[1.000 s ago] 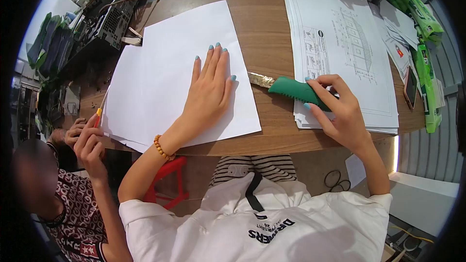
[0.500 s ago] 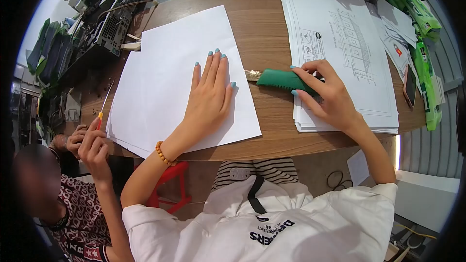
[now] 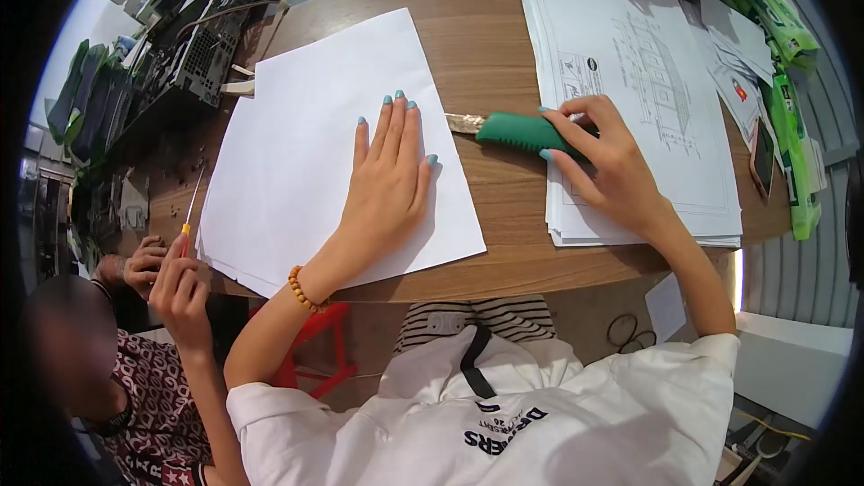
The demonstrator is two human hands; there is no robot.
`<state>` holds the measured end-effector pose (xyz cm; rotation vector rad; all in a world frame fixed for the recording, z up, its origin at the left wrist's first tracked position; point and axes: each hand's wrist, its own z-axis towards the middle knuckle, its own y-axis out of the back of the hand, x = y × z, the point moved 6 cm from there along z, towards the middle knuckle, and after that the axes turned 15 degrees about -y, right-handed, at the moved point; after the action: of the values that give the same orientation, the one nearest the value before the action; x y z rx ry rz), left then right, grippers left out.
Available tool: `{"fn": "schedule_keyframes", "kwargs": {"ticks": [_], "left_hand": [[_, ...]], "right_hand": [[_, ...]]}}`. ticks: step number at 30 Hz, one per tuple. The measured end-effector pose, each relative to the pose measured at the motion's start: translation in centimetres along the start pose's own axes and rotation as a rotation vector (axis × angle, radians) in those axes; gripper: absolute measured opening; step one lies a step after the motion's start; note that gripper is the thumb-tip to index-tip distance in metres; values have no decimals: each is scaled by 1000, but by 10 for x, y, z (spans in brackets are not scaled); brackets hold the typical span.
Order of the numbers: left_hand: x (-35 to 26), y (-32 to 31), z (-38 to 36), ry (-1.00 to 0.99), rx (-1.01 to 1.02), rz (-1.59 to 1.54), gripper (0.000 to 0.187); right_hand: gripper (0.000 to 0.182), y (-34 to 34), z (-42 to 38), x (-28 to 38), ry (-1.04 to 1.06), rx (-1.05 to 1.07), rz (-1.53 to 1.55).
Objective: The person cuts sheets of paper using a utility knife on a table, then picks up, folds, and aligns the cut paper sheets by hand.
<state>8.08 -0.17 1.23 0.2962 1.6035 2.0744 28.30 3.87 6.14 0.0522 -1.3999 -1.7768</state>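
My left hand (image 3: 387, 182) lies flat, fingers spread, on the white paper (image 3: 315, 144) on the counter (image 3: 486, 45). My right hand (image 3: 605, 162) has its grip closed around the green knife (image 3: 515, 131), blade just beside the paper's right edge.

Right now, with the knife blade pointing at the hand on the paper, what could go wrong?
The green-handled knife in the right hand points its blade at the left hand, flat on the white paper sheets: a slip could cut fingers. Cutting could also score the wooden table. A second person's hand holding a screwdriver is close by.
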Motion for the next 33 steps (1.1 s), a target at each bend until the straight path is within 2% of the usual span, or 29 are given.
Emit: {"fn": "schedule_keyframes", "kwargs": {"ticks": [6,13,18,24,28,33], "left_hand": [[1,1,-1,-6,6,-15,52],[3,0,-1,-12,15,-20,53],[2,1,-1,-31,-15,-24,53],[0,3,2,-7,9,-34,53],[0,3,0,-15,-1,-14,53],[-1,3,1,-27,-34,-20,53]], "right_hand": [[32,-5,10,-9,-63,78,36],[33,-7,14,-7,0,38,27],[33,-6,14,-9,-40,91,22],[34,-8,7,4,17,8,-22],[34,-5,4,-2,-43,25,47],[35,-9,9,6,34,-3,31]]}}
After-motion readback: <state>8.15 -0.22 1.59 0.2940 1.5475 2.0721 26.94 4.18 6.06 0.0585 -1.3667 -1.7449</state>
